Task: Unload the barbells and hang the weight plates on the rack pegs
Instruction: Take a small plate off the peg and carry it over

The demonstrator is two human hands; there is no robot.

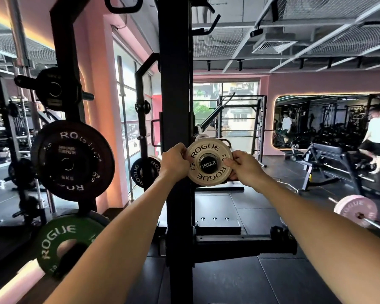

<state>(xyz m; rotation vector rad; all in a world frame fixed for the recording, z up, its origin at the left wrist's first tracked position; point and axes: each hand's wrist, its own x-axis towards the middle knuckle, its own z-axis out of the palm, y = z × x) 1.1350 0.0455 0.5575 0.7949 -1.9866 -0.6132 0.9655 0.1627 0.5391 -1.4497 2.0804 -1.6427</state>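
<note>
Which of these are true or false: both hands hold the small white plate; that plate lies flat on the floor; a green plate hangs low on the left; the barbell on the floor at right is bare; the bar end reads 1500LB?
1. Both hands hold the small white plate. True: the left hand and right hand grip the white plate at its edges.
2. That plate lies flat on the floor. False: it is upright on the bar end.
3. A green plate hangs low on the left. True.
4. The barbell on the floor at right is bare. False: it carries a pink plate.
5. The bar end reads 1500LB. True.
</note>
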